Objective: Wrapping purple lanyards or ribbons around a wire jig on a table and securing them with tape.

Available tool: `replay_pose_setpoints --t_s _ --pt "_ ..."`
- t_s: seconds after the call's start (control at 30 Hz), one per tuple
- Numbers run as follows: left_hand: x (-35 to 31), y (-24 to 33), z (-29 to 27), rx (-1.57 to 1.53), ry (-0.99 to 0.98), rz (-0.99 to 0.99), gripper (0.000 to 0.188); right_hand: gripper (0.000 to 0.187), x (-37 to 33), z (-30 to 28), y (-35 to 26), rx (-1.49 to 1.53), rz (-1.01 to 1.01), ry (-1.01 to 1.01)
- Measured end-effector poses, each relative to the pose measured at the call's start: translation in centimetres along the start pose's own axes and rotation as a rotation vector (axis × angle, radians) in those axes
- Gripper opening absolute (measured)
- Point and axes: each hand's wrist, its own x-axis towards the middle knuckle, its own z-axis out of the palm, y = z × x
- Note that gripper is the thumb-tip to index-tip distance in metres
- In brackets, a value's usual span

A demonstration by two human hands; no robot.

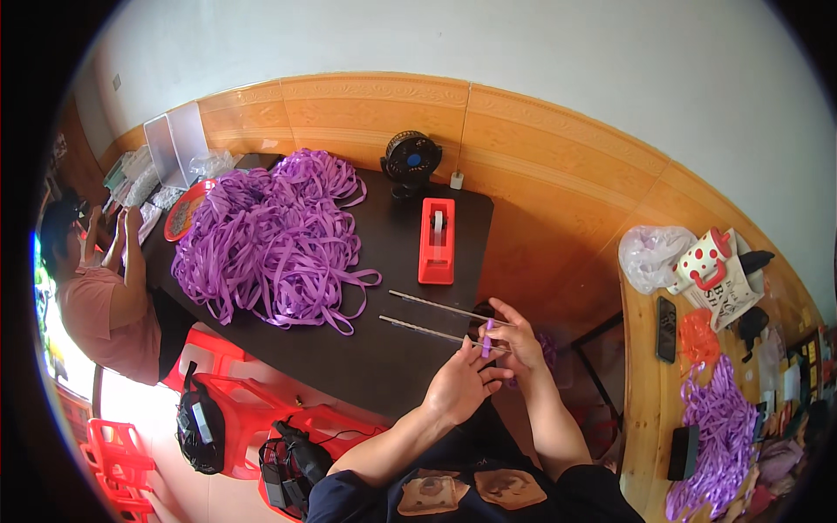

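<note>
Right of centre in the frame, a short strip of purple ribbon [487, 338] crosses two thin rods [432, 303]; I'd judge it light, soft and a bit slippery, best pinched by its edge near a rod, while the rods look stiff and slim, easiest taken at their ends. The right hand [523, 344] has its fingers closed around the rods' right-hand ends; the left hand [458, 388] curls its fingers beside the ribbon at the lower rod, though I can't tell whether they grip. On the dark desk [392, 248], a red tape dispenser [436, 264] holds a pale roll [438, 221]. Farther off, upper left, a red plate [171, 228] carries greyish bits too small to make out. At right, a crumpled clear bag [649, 259] hides its contents.
</note>
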Motion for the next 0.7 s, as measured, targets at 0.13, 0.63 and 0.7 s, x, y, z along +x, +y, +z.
replay_pose_setpoints --t_s 0.13,0.63,0.7 --pt "0.0 -0.1 0.1 0.008 0.005 -0.001 0.058 0.058 0.9 -1.2 2.9 0.317 0.015 -0.185" --pt "0.1 -0.2 0.2 -0.007 0.006 0.005 0.059 0.058 2.5 -1.3 3.6 0.505 -0.076 -0.538" --pt "0.1 -0.2 0.3 -0.006 0.009 0.004 0.059 0.058 2.4 -1.5 3.4 0.455 -0.053 -0.507"
